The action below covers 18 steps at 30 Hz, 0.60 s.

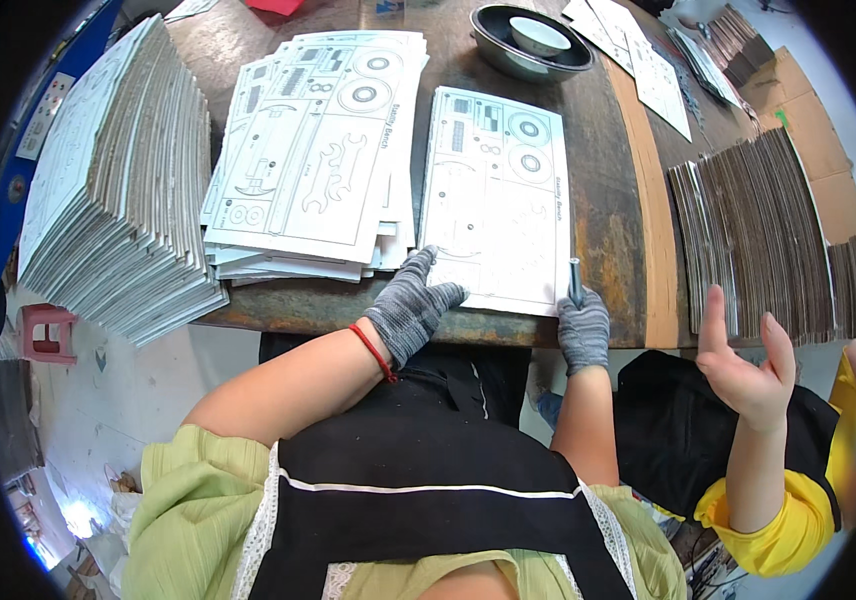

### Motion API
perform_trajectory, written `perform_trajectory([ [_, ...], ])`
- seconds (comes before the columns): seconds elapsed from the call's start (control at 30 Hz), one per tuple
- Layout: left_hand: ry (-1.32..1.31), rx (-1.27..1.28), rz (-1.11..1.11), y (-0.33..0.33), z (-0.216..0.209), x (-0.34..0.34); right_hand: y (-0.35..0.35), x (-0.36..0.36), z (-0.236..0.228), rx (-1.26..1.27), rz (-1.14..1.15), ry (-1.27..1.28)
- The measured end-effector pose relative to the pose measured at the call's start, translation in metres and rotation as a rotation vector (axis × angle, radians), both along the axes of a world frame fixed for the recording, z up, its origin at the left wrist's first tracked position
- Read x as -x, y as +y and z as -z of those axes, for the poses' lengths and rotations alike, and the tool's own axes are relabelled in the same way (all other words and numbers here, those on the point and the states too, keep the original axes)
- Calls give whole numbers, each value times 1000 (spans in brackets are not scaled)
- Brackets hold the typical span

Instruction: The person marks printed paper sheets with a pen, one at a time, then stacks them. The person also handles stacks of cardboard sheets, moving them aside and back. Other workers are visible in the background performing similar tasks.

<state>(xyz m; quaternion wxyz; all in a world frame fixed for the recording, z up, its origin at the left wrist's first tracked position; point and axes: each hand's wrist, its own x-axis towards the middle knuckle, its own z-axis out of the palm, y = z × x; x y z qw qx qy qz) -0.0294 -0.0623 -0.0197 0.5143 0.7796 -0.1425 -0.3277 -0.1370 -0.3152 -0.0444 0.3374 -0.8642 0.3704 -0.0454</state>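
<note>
A printed sheet with tool outlines [496, 200] lies on the table in front of me, at the near edge. My left hand [413, 305], in a grey knit glove, rests at its near left corner. The thumb is stretched over the near edge, apart from the fingers, which lie along the left side. My right hand [584, 330], gloved the same way, is closed around a slim silver metal tool [575, 280] beside the near right corner. The tool points away from me; its lower part is hidden in the fist.
Left of the sheet is a loose pile of similar printed sheets [333, 140], then a tall stack of printed boards [118, 170]. A dark bowl [488, 45] holds a white one [538, 37]. Brown boards [753, 235] stand at right; a co-worker's raised hand [748, 370] is close by.
</note>
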Motion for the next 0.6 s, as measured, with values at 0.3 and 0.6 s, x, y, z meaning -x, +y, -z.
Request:
perform_trajectory([
  [0.3, 657, 372, -405, -1, -19, -12, -11, 31, 18, -116, 22, -191],
  [0.6, 62, 135, -59, -6, -24, -20, -8, 42, 13, -662, 242, -383],
])
